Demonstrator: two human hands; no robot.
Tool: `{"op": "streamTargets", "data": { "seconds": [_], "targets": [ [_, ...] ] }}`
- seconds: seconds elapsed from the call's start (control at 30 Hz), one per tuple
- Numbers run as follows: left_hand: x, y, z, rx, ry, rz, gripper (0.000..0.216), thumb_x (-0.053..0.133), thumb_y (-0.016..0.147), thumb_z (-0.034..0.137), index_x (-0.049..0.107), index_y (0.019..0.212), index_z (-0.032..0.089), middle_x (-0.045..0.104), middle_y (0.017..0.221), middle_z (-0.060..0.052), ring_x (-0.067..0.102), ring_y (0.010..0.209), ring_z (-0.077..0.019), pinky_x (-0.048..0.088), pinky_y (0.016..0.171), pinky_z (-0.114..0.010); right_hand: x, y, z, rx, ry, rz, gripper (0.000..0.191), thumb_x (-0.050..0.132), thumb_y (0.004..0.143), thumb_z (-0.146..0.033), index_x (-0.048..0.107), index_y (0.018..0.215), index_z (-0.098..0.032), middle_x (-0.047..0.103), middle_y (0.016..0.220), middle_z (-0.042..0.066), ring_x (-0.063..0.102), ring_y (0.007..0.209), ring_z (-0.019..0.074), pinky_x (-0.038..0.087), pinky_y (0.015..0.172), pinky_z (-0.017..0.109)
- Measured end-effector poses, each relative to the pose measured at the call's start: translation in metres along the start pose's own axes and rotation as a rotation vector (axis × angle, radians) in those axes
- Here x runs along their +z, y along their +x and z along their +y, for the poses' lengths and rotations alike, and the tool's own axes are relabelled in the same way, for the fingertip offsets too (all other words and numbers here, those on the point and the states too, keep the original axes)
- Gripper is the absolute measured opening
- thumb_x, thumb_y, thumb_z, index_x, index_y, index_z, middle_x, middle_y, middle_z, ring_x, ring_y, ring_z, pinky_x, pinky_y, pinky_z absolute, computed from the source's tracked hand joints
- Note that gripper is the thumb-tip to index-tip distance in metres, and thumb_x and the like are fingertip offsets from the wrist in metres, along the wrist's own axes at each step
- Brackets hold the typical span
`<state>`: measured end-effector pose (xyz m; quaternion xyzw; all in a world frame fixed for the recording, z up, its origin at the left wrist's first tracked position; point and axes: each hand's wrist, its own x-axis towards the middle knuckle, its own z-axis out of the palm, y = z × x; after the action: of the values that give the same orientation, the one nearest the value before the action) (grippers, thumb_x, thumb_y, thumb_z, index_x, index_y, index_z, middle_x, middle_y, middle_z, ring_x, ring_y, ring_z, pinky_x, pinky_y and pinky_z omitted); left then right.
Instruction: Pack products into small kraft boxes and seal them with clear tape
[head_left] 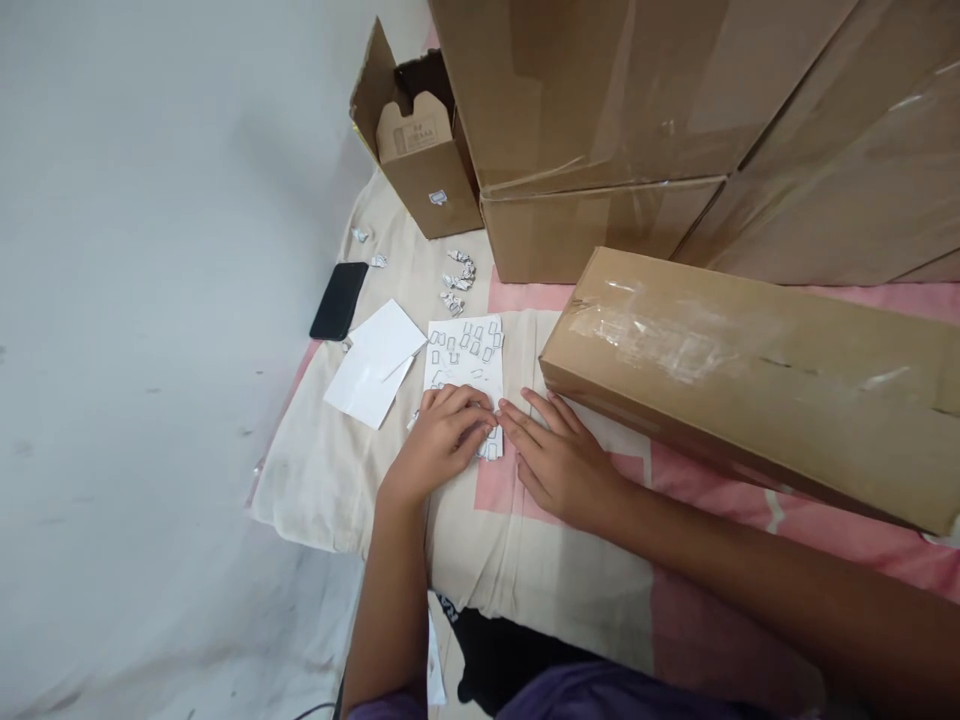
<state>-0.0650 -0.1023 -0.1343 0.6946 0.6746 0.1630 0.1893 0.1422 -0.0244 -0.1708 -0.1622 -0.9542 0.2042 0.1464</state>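
A white sticker sheet (465, 355) printed with small rectangular labels lies on a cream and pink cloth (330, 470). My left hand (442, 440) rests on the sheet's near end with its fingers curled together, pinching at the sheet's lower edge. My right hand (559, 455) lies beside it, fingers stretched out and flat, their tips touching the sheet's lower right corner. The two hands almost meet at the fingertips.
Two blank white sheets (375, 365) lie left of the sticker sheet, with a black phone (339, 300) beyond them. Crumpled paper scraps (457, 275) sit near a small open carton (420, 150). A long cardboard box (750, 370) lies right, with large boxes (675, 120) behind.
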Motion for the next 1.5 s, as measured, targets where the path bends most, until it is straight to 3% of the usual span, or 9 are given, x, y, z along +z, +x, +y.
{"op": "streamTargets", "data": {
  "seconds": [0.13, 0.67, 0.97, 1.1, 1.27, 1.4, 1.5],
  "targets": [
    [0.002, 0.0, 0.002, 0.005, 0.013, -0.005, 0.009, 0.061, 0.096, 0.025, 0.066, 0.103, 0.024, 0.064, 0.12, -0.004, 0.055, 0.113, -0.0223, 0.034, 0.096, -0.041, 0.002, 0.0, 0.0, -0.005, -0.004, 0.015, 0.05, 0.049, 0.096, -0.019, 0.056, 0.144, -0.006, 0.048, 0.159, 0.013, 0.039, 0.147, 0.0405, 0.034, 0.121, 0.063],
    [0.002, 0.003, 0.008, -0.038, 0.011, -0.042, 0.028, 0.034, 0.108, 0.031, 0.057, 0.095, 0.022, 0.064, 0.114, -0.006, 0.055, 0.108, -0.0226, 0.035, 0.093, -0.042, 0.001, 0.001, -0.001, -0.006, -0.029, 0.013, 0.049, 0.047, 0.098, -0.02, 0.056, 0.144, -0.006, 0.048, 0.158, 0.013, 0.04, 0.146, 0.0402, 0.034, 0.12, 0.063],
    [-0.008, -0.007, 0.008, -0.058, -0.17, 0.07, 0.031, 0.033, 0.109, 0.031, 0.052, 0.086, 0.021, 0.062, 0.109, -0.005, 0.056, 0.106, -0.0203, 0.034, 0.098, -0.04, 0.0, 0.001, -0.002, 0.005, -0.037, -0.003, 0.048, 0.043, 0.1, -0.02, 0.057, 0.143, -0.006, 0.049, 0.158, 0.013, 0.039, 0.147, 0.0404, 0.033, 0.121, 0.062],
    [-0.011, -0.011, 0.009, -0.079, -0.277, 0.107, 0.033, 0.035, 0.108, 0.033, 0.06, 0.091, 0.022, 0.063, 0.109, -0.005, 0.057, 0.108, -0.021, 0.035, 0.103, -0.041, -0.001, 0.001, -0.003, 0.005, 0.009, 0.027, 0.048, 0.046, 0.099, -0.021, 0.056, 0.143, -0.007, 0.051, 0.156, 0.014, 0.04, 0.146, 0.0401, 0.033, 0.12, 0.063],
    [-0.011, -0.014, 0.011, -0.033, -0.548, 0.038, 0.032, 0.041, 0.107, 0.035, 0.07, 0.117, 0.026, 0.062, 0.12, -0.008, 0.057, 0.116, -0.0229, 0.043, 0.104, -0.039, -0.007, 0.002, 0.001, 0.053, 0.233, 0.202, 0.052, 0.06, 0.096, -0.03, 0.055, 0.141, -0.005, 0.069, 0.131, 0.018, 0.055, 0.13, 0.0338, 0.048, 0.108, 0.053],
    [-0.01, -0.015, 0.009, 0.059, -0.704, -0.009, 0.034, 0.043, 0.106, 0.03, 0.07, 0.126, 0.029, 0.061, 0.122, -0.009, 0.057, 0.118, -0.0233, 0.044, 0.105, -0.038, -0.009, 0.003, 0.004, 0.096, 0.427, 0.359, 0.017, 0.063, 0.095, -0.022, 0.071, 0.109, -0.017, 0.077, 0.095, 0.008, 0.067, 0.099, 0.0237, 0.056, 0.088, 0.041],
    [-0.008, -0.015, 0.006, 0.108, -0.748, -0.008, 0.035, 0.044, 0.106, 0.028, 0.07, 0.129, 0.029, 0.061, 0.121, -0.009, 0.057, 0.117, -0.0235, 0.044, 0.104, -0.038, -0.009, 0.003, 0.004, 0.146, 0.526, 0.406, 0.008, 0.064, 0.093, -0.017, 0.071, 0.093, -0.02, 0.074, 0.083, 0.004, 0.066, 0.084, 0.0194, 0.053, 0.078, 0.035]
  ]
}}
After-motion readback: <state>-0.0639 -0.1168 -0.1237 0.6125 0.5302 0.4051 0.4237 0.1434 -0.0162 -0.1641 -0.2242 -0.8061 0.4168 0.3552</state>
